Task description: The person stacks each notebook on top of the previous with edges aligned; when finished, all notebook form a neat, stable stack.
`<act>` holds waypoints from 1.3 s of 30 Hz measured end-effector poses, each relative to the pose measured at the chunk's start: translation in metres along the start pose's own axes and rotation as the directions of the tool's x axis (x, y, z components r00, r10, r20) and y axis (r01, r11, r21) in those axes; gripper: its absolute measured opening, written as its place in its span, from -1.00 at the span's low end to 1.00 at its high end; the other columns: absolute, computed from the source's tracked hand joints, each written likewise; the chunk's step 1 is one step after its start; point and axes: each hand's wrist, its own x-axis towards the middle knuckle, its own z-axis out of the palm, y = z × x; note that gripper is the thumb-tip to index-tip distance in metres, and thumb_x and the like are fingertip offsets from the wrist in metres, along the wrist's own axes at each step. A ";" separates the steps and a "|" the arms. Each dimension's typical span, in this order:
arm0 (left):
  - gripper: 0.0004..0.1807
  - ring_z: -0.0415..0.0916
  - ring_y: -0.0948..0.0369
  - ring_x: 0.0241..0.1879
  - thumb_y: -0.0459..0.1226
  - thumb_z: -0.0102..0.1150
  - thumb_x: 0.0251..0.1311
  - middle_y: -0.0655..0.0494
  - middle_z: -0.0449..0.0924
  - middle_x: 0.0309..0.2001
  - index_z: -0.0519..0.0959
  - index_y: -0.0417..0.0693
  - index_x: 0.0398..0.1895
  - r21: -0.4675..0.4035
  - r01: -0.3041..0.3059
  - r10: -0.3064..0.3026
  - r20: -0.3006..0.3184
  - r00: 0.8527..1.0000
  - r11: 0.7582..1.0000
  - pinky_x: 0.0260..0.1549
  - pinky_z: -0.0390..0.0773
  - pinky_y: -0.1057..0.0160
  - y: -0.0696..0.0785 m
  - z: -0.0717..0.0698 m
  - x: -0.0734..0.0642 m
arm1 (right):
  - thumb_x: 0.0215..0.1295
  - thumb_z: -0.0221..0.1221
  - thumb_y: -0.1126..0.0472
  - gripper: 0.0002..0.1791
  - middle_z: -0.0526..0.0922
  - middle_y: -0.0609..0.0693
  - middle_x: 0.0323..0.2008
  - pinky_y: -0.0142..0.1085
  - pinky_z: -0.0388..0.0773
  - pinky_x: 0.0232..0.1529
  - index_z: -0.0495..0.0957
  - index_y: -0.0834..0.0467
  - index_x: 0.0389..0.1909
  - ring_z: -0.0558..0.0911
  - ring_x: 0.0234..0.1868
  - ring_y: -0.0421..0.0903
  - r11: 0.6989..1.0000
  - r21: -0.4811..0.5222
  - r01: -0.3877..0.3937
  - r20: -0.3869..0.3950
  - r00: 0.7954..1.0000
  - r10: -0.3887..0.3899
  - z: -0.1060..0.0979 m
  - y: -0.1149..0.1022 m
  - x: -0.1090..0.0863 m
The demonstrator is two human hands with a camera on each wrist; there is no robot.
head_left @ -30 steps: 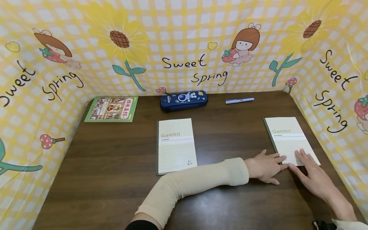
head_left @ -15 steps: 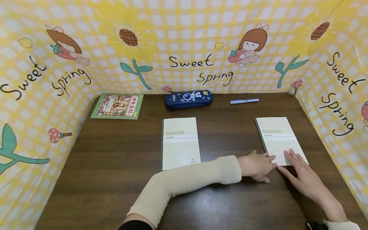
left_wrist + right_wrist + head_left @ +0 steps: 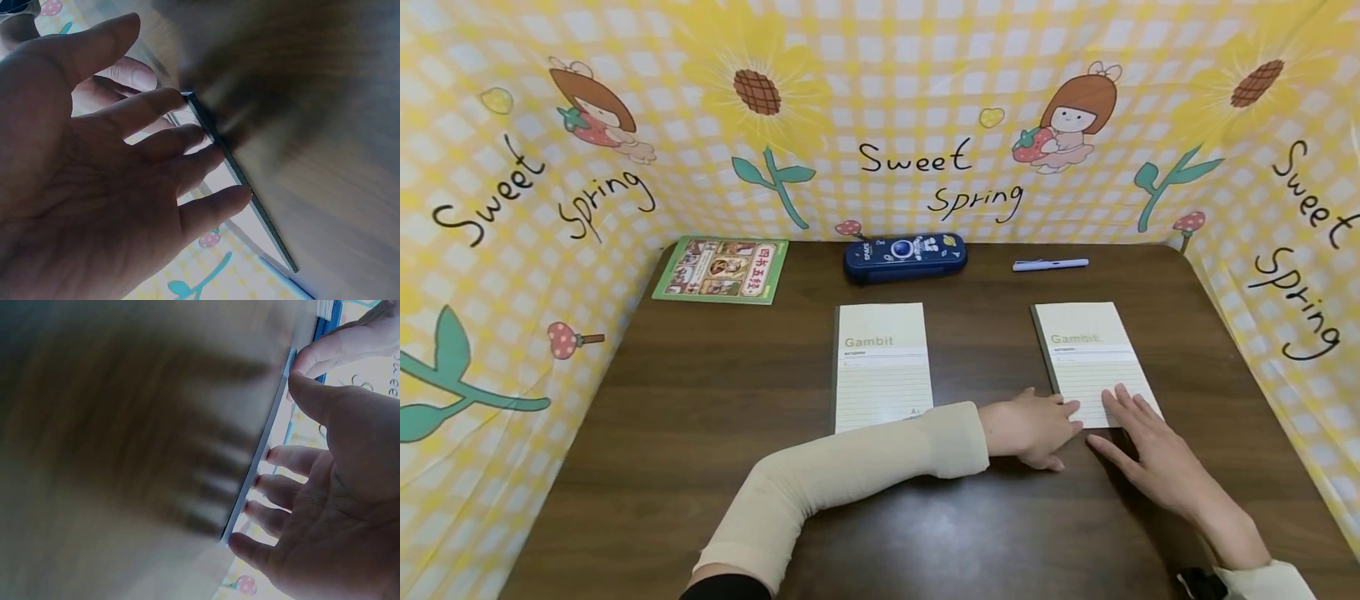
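A cream "Gambit" notebook [image 3: 1093, 358] with a dark spine lies flat on the right half of the table. My left hand [image 3: 1037, 425] touches its lower left corner with outstretched fingers; in the left wrist view the fingertips meet the dark spine [image 3: 222, 147]. On the cover's lower right part rest the fingers of my right hand [image 3: 1161, 458], its thumb near the bottom edge. The right wrist view shows the right hand [image 3: 337, 481] along the notebook's thin edge [image 3: 259, 450]. A second "Gambit" notebook [image 3: 883, 358] lies to the left, its bottom edge partly hidden by my left sleeve.
Along the back of the brown table [image 3: 647, 467] are a green-bordered picture book [image 3: 722, 268], a navy space-themed pencil case [image 3: 906, 257] and a lavender pen [image 3: 1050, 264]. Yellow checked cloth [image 3: 910, 67] encloses the back and both sides.
The right notebook has slid left across the table, closer to the other notebook, with both hands moving along with it. The head view has also shifted, so the background appears further right.
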 end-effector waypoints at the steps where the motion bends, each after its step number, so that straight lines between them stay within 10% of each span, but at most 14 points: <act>1: -0.20 -0.15 0.34 0.69 0.27 0.00 0.46 0.39 -0.16 0.71 0.06 0.40 0.67 0.000 0.000 0.000 -0.006 1.000 1.000 0.63 0.14 0.09 -0.002 0.002 -0.003 | 0.52 0.16 -0.19 -0.09 0.01 0.41 0.62 0.52 0.11 0.37 0.09 0.26 0.63 0.03 0.59 0.53 1.000 -0.003 0.007 0.002 1.000 -0.007 0.001 -0.003 0.001; 22: -0.31 0.17 0.24 0.61 0.19 0.13 0.44 0.27 0.15 0.64 0.32 0.29 0.57 0.035 -0.008 0.013 -0.139 0.990 0.999 0.56 0.29 0.02 -0.034 0.036 -0.059 | 0.48 0.21 -0.17 -0.13 0.13 0.34 0.62 0.46 0.19 0.38 0.18 0.17 0.62 0.15 0.56 0.51 0.983 -0.082 0.162 -0.004 0.987 -0.163 0.024 -0.047 0.011; 39: -0.51 0.51 0.26 0.13 0.17 0.09 0.49 0.26 0.53 0.16 0.56 0.19 0.31 -0.028 -0.094 0.082 -0.294 0.952 0.995 0.16 0.61 0.24 -0.046 0.043 -0.052 | 0.40 0.35 0.04 -0.39 0.46 0.36 0.42 0.39 0.46 0.22 0.52 0.25 0.36 0.47 0.34 0.48 0.963 -0.111 0.245 -0.107 0.960 -0.257 0.013 -0.054 0.021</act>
